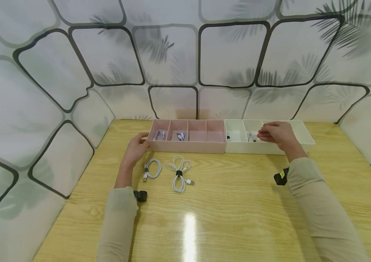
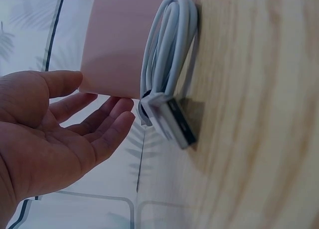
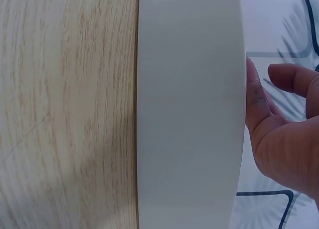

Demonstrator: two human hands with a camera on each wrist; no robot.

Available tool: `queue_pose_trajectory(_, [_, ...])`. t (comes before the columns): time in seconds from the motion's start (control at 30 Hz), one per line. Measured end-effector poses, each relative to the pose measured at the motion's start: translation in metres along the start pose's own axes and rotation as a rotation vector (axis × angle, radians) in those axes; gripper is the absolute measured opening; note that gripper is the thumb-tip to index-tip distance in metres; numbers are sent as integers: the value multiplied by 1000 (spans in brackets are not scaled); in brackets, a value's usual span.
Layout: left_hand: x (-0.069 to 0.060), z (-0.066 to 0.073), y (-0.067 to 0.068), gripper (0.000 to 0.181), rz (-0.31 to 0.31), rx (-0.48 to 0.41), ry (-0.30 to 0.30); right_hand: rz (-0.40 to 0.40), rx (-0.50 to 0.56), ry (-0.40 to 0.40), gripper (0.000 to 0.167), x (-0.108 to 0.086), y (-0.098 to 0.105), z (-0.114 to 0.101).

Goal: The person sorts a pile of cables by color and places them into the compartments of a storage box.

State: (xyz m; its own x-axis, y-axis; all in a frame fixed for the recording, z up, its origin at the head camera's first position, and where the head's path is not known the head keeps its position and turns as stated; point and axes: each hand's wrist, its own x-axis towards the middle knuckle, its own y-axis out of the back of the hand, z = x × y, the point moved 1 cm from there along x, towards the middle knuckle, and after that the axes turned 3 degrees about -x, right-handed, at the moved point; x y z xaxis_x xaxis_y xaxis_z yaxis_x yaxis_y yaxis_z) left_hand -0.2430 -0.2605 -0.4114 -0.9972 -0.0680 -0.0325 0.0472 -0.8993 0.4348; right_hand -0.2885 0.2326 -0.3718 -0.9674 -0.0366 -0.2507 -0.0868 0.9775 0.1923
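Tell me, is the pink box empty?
The pink box is partly full: cables lie in its two left slots; the others look empty.

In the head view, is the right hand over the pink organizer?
No, the right hand is over the white organizer, to the right of the pink organizer.

Head: right hand (image 1: 278, 135) blocks part of the white divided box (image 1: 247, 147); front wall hides the base of its cable bundle (image 1: 251, 137). Black item (image 1: 228, 138) in its leftmost compartment too small to ID. Left sleeve (image 1: 116, 225) and right sleeve (image 1: 323, 211) cut off at bottom. Right wrist: white wall hides the fingertips; box runs off top and bottom. Left wrist: pink divided box (image 2: 117, 39) cropped at top, left hand (image 2: 55, 144) at left; plug (image 2: 172, 120) detail blurred.
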Motion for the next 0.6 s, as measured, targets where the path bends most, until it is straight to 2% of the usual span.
queue_pose_trajectory(0.17, [-1,1,1,46,5,-2,-4,8,9,0,60,-1,1,-1])
queue_pose_trajectory(0.27, [-1,2,0,47,5,-3,-8,2,72,-11,59,-4,3,-1])
queue_pose_trajectory(0.5, [-1,1,0,47,6,-11,-14,-35,253,-59,19,-12,3,2])
queue_pose_trajectory(0.6, [-1,0,0,47,4,-9,-10,-44,284,-68,16,-15,0,4])
